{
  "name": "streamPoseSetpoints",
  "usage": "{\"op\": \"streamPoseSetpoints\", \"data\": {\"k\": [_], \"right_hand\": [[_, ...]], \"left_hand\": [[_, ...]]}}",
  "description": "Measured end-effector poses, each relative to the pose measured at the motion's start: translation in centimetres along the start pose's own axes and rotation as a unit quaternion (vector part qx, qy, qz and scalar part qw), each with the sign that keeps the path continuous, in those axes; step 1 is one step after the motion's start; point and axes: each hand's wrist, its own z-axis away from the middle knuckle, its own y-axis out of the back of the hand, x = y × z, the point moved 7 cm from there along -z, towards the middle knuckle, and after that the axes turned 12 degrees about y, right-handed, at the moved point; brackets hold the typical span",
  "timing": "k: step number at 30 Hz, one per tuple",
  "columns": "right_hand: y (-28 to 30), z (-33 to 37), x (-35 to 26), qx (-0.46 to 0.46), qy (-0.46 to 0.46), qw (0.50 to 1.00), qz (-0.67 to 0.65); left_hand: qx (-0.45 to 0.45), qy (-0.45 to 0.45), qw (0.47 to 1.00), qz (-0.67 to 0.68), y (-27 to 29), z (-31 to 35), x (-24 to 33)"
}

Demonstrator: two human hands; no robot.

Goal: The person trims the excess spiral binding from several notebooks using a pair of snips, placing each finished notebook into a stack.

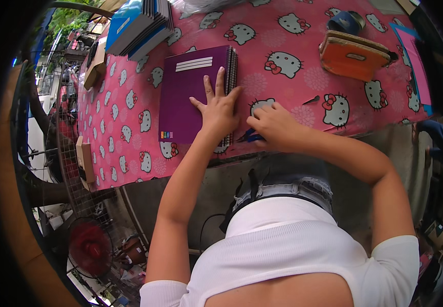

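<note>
A purple spiral notebook with a white-lined label lies on the table, its black coil binding along the right side; it seems to be stacked on others. Across its right part my left hand rests with the fingers spread, the thumb reaching the coil. My right hand is curled closed just beside the notebook's near right corner. Under its fingers shows a small tool with dark blue handles, its dark tip pointing toward the coil. The palm hides most of that tool, so its exact kind is unclear.
A pink patterned cloth covers the table. Stacked blue notebooks stand at the far left. At the right are an orange pouch, a blue roll-like object, a small dark piece and a pink notebook. A red fan stands below left.
</note>
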Motion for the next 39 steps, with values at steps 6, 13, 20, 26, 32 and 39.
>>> {"op": "streamPoseSetpoints", "data": {"k": [6, 13, 20, 26, 32, 39], "right_hand": [[0.2, 0.6, -0.6, 0.092, 0.087, 0.989, 0.076], [-1.3, -1.0, -1.0, 0.031, 0.056, 0.998, 0.017], [-1.2, -2.6, 2.0, -0.183, -0.21, 0.909, -0.31], [-1.1, -2.1, 1.1, -0.14, -0.154, 0.956, -0.207], [2.5, 2.3, 3.0, -0.07, -0.235, 0.969, 0.027], [2.1, 3.4, 3.7, 0.15, -0.156, 0.974, -0.069]], "left_hand": [[0.014, -0.007, 1.0, -0.001, -0.2, 0.0, -0.2], [0.012, -0.01, 0.999, 0.034, -0.2, 0.1, -0.2], [0.016, -0.015, 0.999, 0.04, -0.1, 0.1, -0.1], [0.032, -0.011, 0.998, 0.057, -0.2, -0.4, -0.1], [-0.152, -0.035, 0.934, 0.323, 2.7, 0.1, -2.2], [0.06, 0.231, 0.898, 0.369, 3.7, -1.8, -20.9]]}}
